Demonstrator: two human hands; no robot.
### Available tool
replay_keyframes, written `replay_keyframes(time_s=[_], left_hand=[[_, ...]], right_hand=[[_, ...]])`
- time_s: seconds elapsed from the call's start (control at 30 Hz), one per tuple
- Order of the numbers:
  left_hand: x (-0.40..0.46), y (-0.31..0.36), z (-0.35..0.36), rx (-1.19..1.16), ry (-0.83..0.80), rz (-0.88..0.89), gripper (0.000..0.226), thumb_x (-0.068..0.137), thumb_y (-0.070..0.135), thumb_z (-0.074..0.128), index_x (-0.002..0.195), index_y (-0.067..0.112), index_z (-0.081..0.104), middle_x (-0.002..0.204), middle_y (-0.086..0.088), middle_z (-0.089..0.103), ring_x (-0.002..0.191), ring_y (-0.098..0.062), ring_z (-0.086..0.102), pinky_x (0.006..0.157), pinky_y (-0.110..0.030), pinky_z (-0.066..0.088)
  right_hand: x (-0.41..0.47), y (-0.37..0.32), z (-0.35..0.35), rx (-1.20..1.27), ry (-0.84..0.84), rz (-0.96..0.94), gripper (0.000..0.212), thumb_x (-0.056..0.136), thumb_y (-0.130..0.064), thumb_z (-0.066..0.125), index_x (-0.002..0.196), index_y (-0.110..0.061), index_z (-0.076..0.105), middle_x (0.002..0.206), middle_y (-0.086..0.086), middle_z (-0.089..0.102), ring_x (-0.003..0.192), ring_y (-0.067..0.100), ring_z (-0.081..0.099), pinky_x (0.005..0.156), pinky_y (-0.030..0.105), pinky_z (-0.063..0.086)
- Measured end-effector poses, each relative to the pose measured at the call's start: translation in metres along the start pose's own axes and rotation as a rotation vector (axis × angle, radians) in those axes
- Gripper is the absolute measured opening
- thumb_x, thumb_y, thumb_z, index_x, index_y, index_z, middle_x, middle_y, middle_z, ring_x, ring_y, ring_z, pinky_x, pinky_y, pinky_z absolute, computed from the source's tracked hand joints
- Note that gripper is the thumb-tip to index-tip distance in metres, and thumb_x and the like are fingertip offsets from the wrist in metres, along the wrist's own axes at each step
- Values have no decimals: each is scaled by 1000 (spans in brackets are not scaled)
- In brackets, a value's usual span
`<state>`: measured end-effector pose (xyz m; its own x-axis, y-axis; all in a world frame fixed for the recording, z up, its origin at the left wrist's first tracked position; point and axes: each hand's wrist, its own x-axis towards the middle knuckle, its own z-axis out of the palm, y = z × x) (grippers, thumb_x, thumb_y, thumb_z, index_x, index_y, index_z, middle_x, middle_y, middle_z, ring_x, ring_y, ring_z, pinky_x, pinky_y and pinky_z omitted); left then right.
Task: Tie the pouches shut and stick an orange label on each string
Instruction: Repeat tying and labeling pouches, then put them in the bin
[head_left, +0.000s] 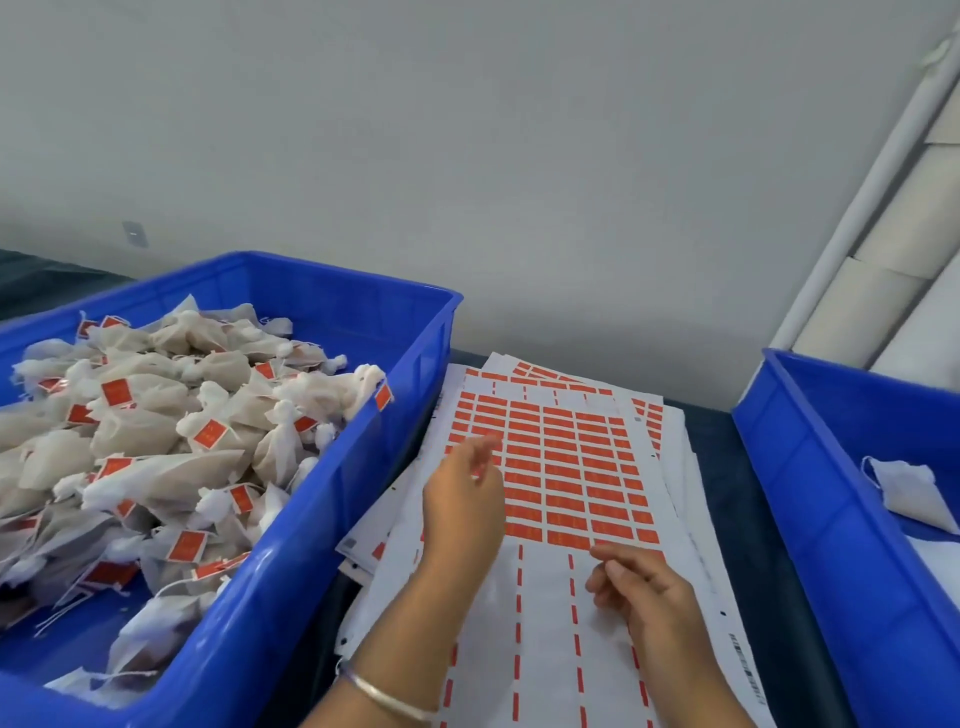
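Note:
A sheet of orange labels (571, 467) lies in the middle of the table, its near rows peeled bare. My left hand (465, 499) hovers over the sheet's left side, blurred, fingers relaxed and holding nothing. My right hand (641, 587) sits lower on the bare part of the sheet, fingers loosely curled near the last row of labels; I see nothing in it. The blue crate (332, 519) on the left holds several tied white pouches (156, 431) with orange labels on their strings. A flat white pouch (911, 493) lies in the blue crate (810, 483) on the right.
More label sheets (675, 447) are stacked under the top one. A dark table surface (727, 499) shows between the sheets and the right crate. A grey wall stands behind, with white panels (883, 260) leaning at the right.

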<state>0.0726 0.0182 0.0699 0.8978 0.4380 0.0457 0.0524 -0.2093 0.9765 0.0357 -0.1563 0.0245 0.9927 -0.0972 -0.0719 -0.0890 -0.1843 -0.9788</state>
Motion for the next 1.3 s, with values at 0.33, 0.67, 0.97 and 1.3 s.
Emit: replay_keyframes(time_s=[0.33, 0.67, 0.97, 1.3], left_hand=[[-19, -37, 18, 385, -312, 3, 13, 93, 27, 53, 99, 35, 60, 97, 17, 57, 77, -1, 51, 78, -26, 44], [-29, -29, 13, 526, -430, 69, 24, 91, 28, 57, 114, 25, 62, 116, 6, 61, 85, -7, 52, 84, -33, 49], [-31, -27, 14, 523, -392, 80, 22, 93, 28, 53, 113, 25, 61, 121, 3, 60, 90, -10, 51, 92, -36, 47], [-29, -31, 16, 560, -404, 115, 19, 90, 26, 57, 109, 25, 62, 111, 5, 62, 87, -12, 56, 87, -35, 51]], right_hand=[[-49, -57, 8, -639, -119, -357, 21, 95, -33, 53, 113, -28, 64, 113, -16, 61, 98, -2, 54, 96, 17, 47], [-64, -154, -152, -995, 393, -346, 16, 86, -22, 59, 75, -24, 69, 81, -11, 63, 74, 8, 59, 68, 28, 50], [27, -71, -264, -1062, 405, 423, 32, 88, -9, 54, 60, -9, 38, 62, 7, 39, 55, 17, 32, 49, 28, 25], [45, -34, -259, -923, 563, 241, 51, 86, -45, 62, 55, -14, 37, 54, 0, 39, 49, 17, 38, 47, 29, 28]])
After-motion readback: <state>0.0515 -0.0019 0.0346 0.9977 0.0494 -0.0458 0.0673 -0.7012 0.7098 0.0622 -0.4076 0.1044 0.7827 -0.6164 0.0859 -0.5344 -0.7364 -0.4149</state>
